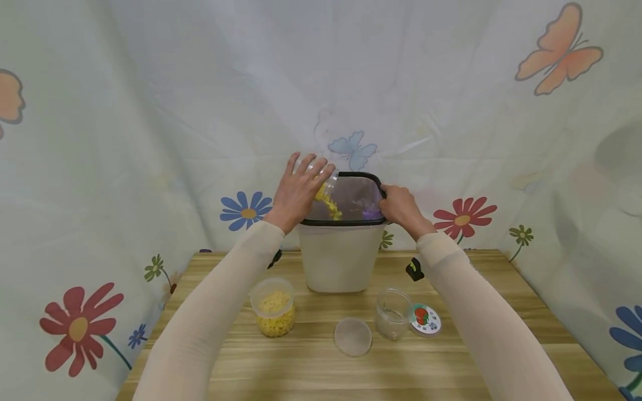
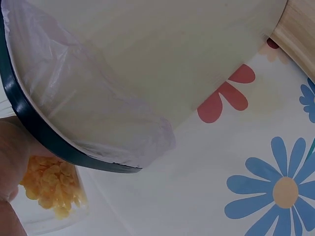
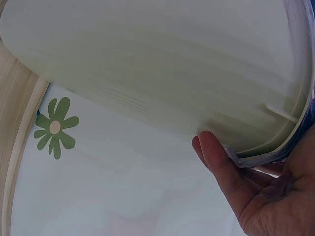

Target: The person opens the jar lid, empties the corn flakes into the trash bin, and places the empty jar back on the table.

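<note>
A white waste bin [image 1: 341,259] with a black rim [image 1: 346,223] and a pale purple liner bag [image 1: 351,192] stands upright at the back of the table. Over its left side my left hand [image 1: 297,194] holds a clear plastic jar [image 1: 332,179], its mouth tipped down into the bin. Small yellow pieces [image 1: 332,209] spill from the jar; more yellow pieces [image 2: 51,184] show inside it in the left wrist view. On the opposite side, my right hand [image 1: 400,209] grips the bin's rim, with the thumb [image 3: 216,152] on the outer wall.
In front stand a clear tub [image 1: 276,306] filled with yellow bits and a clear jar [image 1: 393,317]. Between them lies a round translucent lid [image 1: 353,336]. A white lid with a red picture [image 1: 426,319] lies right of the jar. A flower-printed curtain [image 1: 251,111] hangs behind the wooden table [image 1: 311,367].
</note>
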The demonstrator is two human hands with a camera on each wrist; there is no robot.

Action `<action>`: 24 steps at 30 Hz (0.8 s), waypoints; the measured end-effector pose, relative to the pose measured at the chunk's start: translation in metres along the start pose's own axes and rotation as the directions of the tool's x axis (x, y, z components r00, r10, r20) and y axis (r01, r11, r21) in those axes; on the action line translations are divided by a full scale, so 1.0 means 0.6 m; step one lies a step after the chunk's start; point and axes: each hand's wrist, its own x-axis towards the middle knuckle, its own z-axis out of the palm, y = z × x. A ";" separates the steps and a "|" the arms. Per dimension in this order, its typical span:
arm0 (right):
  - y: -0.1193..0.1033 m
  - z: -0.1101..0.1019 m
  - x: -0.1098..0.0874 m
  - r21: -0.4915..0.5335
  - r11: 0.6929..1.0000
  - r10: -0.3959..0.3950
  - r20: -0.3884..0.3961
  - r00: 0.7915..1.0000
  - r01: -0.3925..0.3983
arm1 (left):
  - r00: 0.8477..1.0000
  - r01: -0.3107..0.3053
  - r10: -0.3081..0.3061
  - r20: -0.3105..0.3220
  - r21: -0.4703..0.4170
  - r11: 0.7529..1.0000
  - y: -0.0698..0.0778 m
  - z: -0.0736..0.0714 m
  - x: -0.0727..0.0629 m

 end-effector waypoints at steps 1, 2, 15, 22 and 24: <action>0.000 0.000 0.000 0.003 1.000 0.001 0.004 1.000 -0.001 | 1.000 -0.001 0.001 0.001 0.003 1.000 0.000 0.000 0.000; -0.001 -0.001 -0.001 0.005 1.000 0.002 0.006 1.000 -0.002 | 1.000 -0.003 0.003 0.001 0.004 1.000 0.000 0.000 0.000; 0.000 0.000 0.000 0.003 1.000 0.008 0.018 1.000 -0.008 | 1.000 -0.015 0.014 0.009 0.046 0.999 0.001 -0.001 0.001; 0.000 0.000 -0.001 0.016 1.000 0.001 0.016 1.000 -0.001 | 1.000 -0.030 0.030 0.004 0.081 0.996 0.002 -0.001 0.003; -0.001 0.000 -0.002 0.022 1.000 -0.004 0.018 1.000 0.004 | 0.999 -0.032 0.032 0.009 0.092 0.995 0.002 -0.001 0.003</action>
